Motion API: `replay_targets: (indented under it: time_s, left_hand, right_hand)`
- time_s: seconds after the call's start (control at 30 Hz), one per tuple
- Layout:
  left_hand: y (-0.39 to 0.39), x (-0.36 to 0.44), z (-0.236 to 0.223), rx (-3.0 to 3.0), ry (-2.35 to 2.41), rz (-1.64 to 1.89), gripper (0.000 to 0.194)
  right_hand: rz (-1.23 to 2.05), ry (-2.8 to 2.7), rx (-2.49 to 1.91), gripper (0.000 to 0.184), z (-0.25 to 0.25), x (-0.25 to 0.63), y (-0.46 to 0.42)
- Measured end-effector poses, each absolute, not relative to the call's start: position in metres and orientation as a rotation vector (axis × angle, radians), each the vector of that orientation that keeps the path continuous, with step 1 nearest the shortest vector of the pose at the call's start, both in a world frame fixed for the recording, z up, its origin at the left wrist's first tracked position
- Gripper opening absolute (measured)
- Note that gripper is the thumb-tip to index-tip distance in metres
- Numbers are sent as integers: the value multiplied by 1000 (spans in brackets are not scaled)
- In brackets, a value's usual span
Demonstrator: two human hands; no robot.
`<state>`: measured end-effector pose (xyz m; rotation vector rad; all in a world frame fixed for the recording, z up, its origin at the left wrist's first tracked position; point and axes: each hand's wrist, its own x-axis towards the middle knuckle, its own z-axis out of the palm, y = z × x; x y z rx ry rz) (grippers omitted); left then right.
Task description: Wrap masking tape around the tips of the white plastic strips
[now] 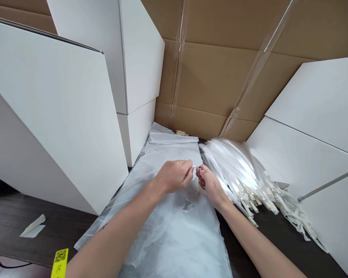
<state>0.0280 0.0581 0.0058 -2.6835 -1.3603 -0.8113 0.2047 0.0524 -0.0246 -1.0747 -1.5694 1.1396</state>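
Note:
My left hand (176,175) is closed in a pinch above the middle of the table. A short bit of thin white strip (194,166) pokes out of its fingertips toward the right. My right hand (210,183) is closed just beside it, with a small metallic-looking thing at its fingertips that is too small to name. A pale loop hangs under the right fingers, partly hidden. Beneath both hands lies a thin white translucent sheet (176,239) with a ragged grey patch. To the right is a heap of shiny white strips (234,166) with cream ends, partly blurred.
Tall white boxes (55,108) rise at the left, and more white boxes (319,143) are stacked at the right. A taped brown cardboard wall (214,77) closes the back. Paper scraps (33,227) lie on the dark tabletop (5,216) at left.

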Motion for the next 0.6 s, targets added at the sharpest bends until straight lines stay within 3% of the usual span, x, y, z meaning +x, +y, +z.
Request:
replay_targets:
  time_s: [0.27, 0.43, 0.6]
  left_hand:
    - [58, 28, 6, -2695, -1397, -810, 24]
    - [58, 28, 5, -2711, -1421, -797, 25]
    - [59, 27, 5, -2729, -1440, -903, 27]
  right_hand:
    - [1114, -1596, -1030, 33, -23, 206, 48]
    - [1183, -1541, -1076, 28, -25, 204, 51]
    - [1311, -1378, -908, 34, -18, 209, 53]
